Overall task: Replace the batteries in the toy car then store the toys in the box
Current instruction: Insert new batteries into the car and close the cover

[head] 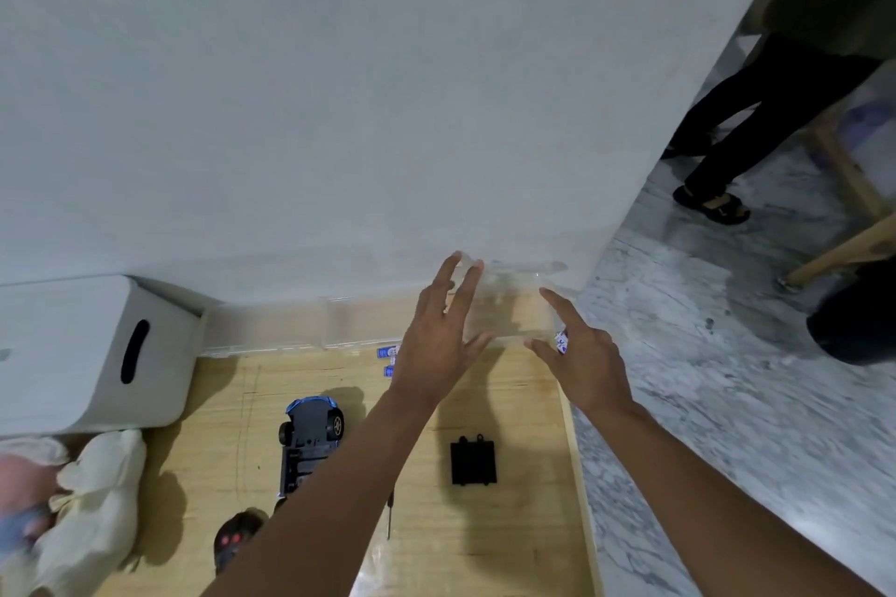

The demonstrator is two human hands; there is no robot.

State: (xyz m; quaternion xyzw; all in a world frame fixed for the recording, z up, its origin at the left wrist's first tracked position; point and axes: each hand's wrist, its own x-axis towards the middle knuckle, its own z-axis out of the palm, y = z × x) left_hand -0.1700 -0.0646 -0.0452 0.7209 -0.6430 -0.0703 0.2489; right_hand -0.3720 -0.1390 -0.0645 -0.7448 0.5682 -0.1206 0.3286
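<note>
The blue toy car [310, 439] lies upside down on the wooden table [523, 524], its battery bay uncovered. Its black battery cover [473, 462] lies to the right of it. Two blue-and-white batteries [388, 361] rest near the back, beside my left wrist. My left hand [436, 339] reaches with straight fingers to a clear plastic container [514, 305] by the wall. My right hand [582, 354] is at the container's right end, index finger and thumb stretched out, with a blue-and-white battery [561, 342] tucked in it. The white storage box [82, 349] stands at the left.
Cream plush toys [92, 514] lie at the front left below the box. A dark remote with red buttons [235, 536] and a thin screwdriver [389, 516] lie beside my left forearm. The table's right edge drops to a marble floor, where a person's legs [727, 136] stand.
</note>
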